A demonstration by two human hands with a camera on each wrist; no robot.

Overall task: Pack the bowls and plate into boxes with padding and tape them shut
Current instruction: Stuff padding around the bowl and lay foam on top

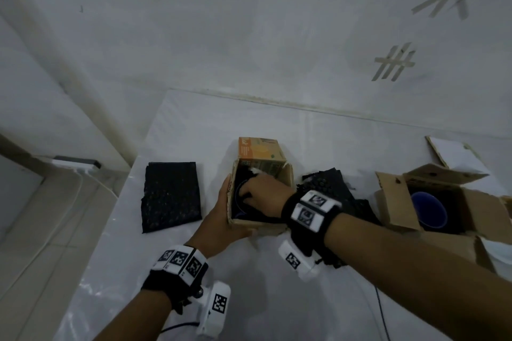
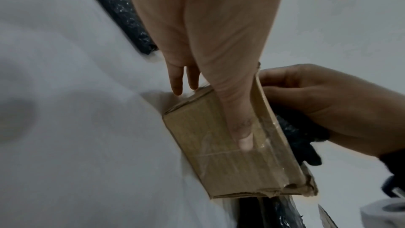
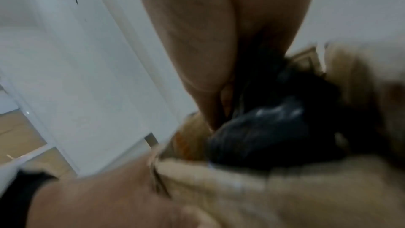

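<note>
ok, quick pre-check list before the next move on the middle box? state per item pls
1. Middle box steadied: ok, left hand lies flat against its left side.
2. Bowl inside the middle box: ok, blue rim visible.
3. Padding going in: ok, right hand is in the box gripping black padding.
4. Padding fully around the bowl: cannot tell, hand hides it.
5. Spare padding available: ok, folded black sheet lies left of the box.
6. Flaps closed and taped: not ok, middle box and right box are both open.
</note>
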